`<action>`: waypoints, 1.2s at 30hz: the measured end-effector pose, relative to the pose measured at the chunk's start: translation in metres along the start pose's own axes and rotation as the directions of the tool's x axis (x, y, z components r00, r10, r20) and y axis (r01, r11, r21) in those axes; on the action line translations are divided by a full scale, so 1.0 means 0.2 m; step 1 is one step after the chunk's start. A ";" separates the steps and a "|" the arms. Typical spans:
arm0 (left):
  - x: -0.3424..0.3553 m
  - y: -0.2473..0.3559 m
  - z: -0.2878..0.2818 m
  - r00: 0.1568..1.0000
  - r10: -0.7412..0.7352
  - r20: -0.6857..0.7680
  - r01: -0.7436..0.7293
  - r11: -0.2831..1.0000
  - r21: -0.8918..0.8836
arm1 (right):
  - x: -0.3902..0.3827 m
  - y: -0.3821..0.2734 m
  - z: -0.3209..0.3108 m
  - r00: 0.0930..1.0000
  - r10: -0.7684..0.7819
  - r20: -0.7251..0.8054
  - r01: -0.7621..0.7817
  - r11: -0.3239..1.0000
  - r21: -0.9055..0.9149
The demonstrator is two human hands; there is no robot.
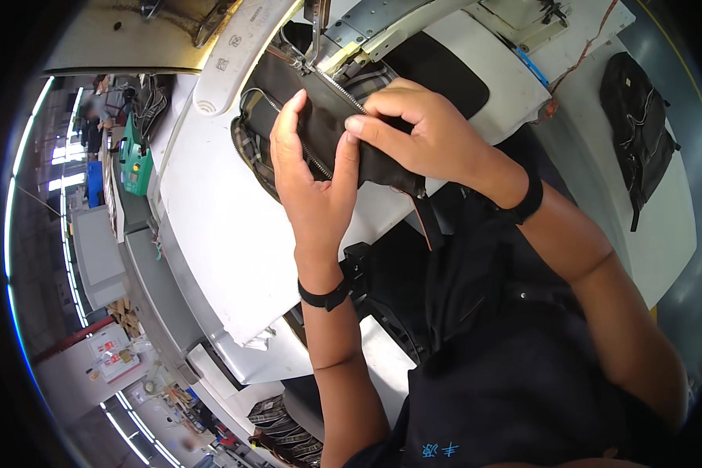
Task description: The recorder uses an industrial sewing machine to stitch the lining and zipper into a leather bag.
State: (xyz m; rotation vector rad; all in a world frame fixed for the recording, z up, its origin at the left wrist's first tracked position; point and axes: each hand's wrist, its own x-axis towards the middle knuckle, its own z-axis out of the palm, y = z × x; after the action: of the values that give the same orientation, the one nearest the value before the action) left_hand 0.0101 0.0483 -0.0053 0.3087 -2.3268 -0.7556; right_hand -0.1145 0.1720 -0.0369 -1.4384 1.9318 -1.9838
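A dark leather bag piece (320, 117) with metal-toothed zippers (342, 92) and a plaid lining (248, 142) lies under the head of a sewing machine (313, 35). My left hand (313, 168) rests on the leather near the lower zipper, thumb and forefinger stretched apart. Thumb and forefinger of my right hand (413, 129) are closed on the piece's edge beside the upper zipper. Its other fingers curl over the plaid cloth. From the near corner hangs a narrow dark strap (427, 222).
The white machine table (226, 257) spreads to the left. On a pale surface at the right lies another dark leather piece (639, 129) with loose threads. A blue pen-like tool (532, 65) sits by the machine bed. A green device (135, 160) stands at far left.
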 end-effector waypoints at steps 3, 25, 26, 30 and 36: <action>-0.01 -0.02 0.02 1.000 0.005 -0.020 -0.006 1.000 -0.017 | -0.06 0.01 -0.04 0.996 -0.022 0.088 0.039 0.979 -0.201; -0.25 0.23 -0.07 0.988 0.143 -0.052 -0.137 0.985 0.108 | -0.24 -0.15 -0.04 0.998 0.009 -0.065 -0.004 0.997 0.082; -0.26 0.22 -0.07 0.984 0.164 -0.064 -0.156 0.981 0.118 | -0.25 -0.15 -0.04 0.998 0.010 -0.068 -0.004 0.996 0.086; -0.27 0.23 -0.05 0.989 0.140 -0.056 -0.132 0.984 0.117 | -0.26 -0.16 -0.04 0.997 0.018 -0.076 -0.011 0.996 0.093; -0.27 0.22 -0.05 0.986 0.160 -0.048 -0.154 0.980 0.123 | -0.25 -0.19 -0.08 1.000 -0.024 -0.004 0.024 1.000 -0.006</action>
State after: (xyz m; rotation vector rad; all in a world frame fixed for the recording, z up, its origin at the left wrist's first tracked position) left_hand 0.0566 0.1000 -0.0012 0.1933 -2.3145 -0.5252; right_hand -0.0744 0.2222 -0.0323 -1.4670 1.9335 -1.9936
